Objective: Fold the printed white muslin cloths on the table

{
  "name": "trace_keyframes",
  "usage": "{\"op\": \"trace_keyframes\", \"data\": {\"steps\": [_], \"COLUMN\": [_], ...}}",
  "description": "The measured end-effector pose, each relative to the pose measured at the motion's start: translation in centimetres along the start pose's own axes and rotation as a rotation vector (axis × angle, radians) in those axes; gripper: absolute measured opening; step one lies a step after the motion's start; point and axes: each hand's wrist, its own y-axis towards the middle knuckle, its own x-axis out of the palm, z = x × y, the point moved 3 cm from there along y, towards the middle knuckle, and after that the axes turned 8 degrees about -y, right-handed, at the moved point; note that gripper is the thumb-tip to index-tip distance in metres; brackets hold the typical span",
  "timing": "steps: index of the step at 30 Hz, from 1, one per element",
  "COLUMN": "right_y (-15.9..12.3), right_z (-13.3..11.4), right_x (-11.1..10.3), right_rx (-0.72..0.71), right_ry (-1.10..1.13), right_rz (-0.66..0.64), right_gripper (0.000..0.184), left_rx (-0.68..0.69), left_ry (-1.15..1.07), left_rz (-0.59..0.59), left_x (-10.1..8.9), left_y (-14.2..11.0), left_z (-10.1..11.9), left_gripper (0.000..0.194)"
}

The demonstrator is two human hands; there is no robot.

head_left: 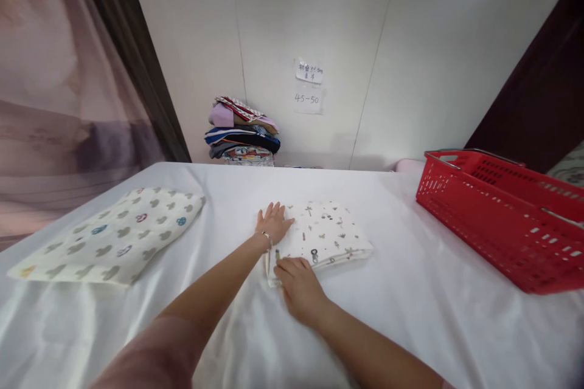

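A folded white cloth with small printed motifs lies near the middle of the white-covered bed-like surface. My left hand, a bracelet at its wrist, rests flat with fingers spread on the far left side of this cloth. At the near left corner, my right hand has its fingers bent together over the cloth's edge; its thumb is partly hidden. Off to the left lies another cloth, cream with grey shapes and a few coloured ones, spread in a flat rectangle apart from both hands.
A red plastic basket with metal handles stands at the right. Behind the far edge rises a stack of folded textiles against the pale wall. Handwritten paper notes are stuck on that wall. A pink curtain hangs at the left.
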Motion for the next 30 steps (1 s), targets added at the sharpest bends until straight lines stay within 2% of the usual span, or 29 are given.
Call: {"op": "trace_keyframes", "data": {"steps": [3,7,11,15,19,22,25,28,30], "right_y": [0.0,0.0,-0.2,-0.4,-0.3,-0.5,-1.8,-4.3,-5.7], "right_z": [0.0,0.1,0.3,0.4,1.3,4.4,9.6,14.8,16.9], "right_x": [-0.1,-0.2,-0.1,-0.5,-2.6,-5.0,-6.5,-5.7,-4.6], "right_rx": [-0.004,-0.006,-0.031,-0.077,-0.157,-0.080,0.161,0.432,0.510], "right_ry": [0.001,-0.019,-0.042,-0.045,-0.021,-0.064,-0.189,-0.262,-0.230], "right_rz": [0.008,-0.013,-0.027,-0.050,-0.101,-0.044,0.056,-0.010,-0.056], "right_gripper": [0.043,0.038,0.039,0.044,0.021,0.014,0.026,0.035,0.040], "left_rx": [0.125,0.122,0.105,0.110,0.113,0.130,0.140,0.138,0.134], "left_ry": [-0.030,-0.097,-0.122,-0.138,-0.122,-0.093,-0.099,-0.102,-0.097], "left_rz": [0.025,-0.043,-0.003,-0.009,-0.008,-0.001,-0.005,-0.002,0.000], "left_x": [0.4,2.1,3.0,3.1,3.0,3.0,3.1,3.1,3.1], "left_y": [-2.2,-4.4,-4.8,-4.6,-4.9,-5.1,-5.2,-5.2,-5.2], "left_z": [1.4,0.8,0.0,0.1,0.4,0.5,0.5,0.5,0.6], "left_gripper": [0.060,0.053,0.047,0.050,0.053,0.053,0.054,0.056,0.056]}}
